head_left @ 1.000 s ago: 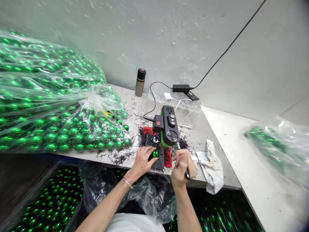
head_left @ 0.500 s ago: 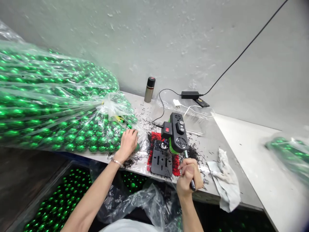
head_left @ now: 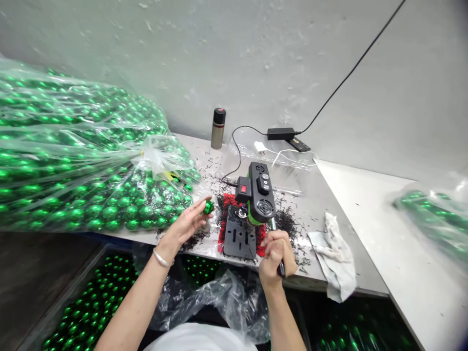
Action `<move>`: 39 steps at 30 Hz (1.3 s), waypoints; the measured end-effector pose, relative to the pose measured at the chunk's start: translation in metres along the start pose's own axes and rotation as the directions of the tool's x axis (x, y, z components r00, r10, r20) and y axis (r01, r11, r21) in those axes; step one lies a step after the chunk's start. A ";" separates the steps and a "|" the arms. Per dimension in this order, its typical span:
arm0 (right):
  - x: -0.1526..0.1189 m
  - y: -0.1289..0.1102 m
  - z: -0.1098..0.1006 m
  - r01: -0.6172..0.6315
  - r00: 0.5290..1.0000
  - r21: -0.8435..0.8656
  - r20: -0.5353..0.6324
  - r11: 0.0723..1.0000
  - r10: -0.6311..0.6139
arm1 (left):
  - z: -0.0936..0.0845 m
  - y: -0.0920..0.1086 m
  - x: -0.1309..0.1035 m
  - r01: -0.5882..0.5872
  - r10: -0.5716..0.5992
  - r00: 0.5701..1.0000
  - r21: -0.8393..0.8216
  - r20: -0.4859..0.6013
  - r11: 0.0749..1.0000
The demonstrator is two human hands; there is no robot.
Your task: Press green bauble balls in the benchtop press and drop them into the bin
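Note:
A shiny green ball (head_left: 208, 206) is held at the fingertips of my left hand (head_left: 187, 223), just left of the machine. My right hand (head_left: 277, 257) is wrapped round a black lever handle (head_left: 281, 269) at the machine's front right. The black and green machine (head_left: 262, 192) has a red switch and a slotted black base plate (head_left: 239, 239) over a red mat (head_left: 221, 234). Small black pieces (head_left: 286, 223) lie scattered around it.
A tied clear bag of green balls (head_left: 91, 170) fills the table's left. A spray can (head_left: 218, 128), a power adapter (head_left: 281, 133) and a white plug (head_left: 260, 147) stand or lie behind. A cloth (head_left: 334, 258) hangs over the front edge. More balls (head_left: 91, 302) fill a container below.
My left hand has turned from palm-down to fingers up, and a green ball now shows in its fingertips. My right hand still grips the lever handle. The whole view has shifted slightly.

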State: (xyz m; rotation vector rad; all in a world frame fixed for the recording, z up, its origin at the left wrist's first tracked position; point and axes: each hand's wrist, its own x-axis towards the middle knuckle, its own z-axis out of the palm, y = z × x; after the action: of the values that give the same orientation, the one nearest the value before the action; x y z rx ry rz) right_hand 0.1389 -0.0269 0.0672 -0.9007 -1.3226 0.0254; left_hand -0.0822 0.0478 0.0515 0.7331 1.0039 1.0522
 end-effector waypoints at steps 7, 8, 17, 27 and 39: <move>0.006 -0.004 -0.002 0.004 0.999 -0.024 0.037 1.000 -0.003 | 0.033 -0.045 -0.015 0.189 -0.173 0.979 -0.157 0.112 0.969; 0.006 -0.003 -0.003 0.003 0.999 -0.028 0.043 1.000 -0.002 | 0.038 -0.051 -0.013 0.173 -0.164 0.982 -0.097 0.092 0.980; 0.002 -0.001 -0.003 0.005 0.999 -0.030 0.053 1.000 -0.003 | 0.067 -0.070 -0.013 -0.281 0.251 0.954 0.786 0.165 0.551; 0.004 -0.005 -0.003 0.028 0.998 -0.028 0.061 0.999 -0.026 | 0.077 -0.064 -0.006 -0.335 0.263 0.920 0.933 0.292 0.135; -0.010 0.010 -0.005 0.071 0.996 -0.042 0.062 0.997 -0.068 | 0.064 -0.107 -0.001 -0.522 0.599 0.719 0.843 0.352 0.132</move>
State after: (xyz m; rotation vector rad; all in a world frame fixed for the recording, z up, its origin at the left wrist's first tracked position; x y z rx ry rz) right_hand 0.1448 -0.0285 0.0536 -0.8971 -1.4151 -0.0310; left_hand 0.0143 0.0083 -0.0166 2.2136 1.4224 1.0856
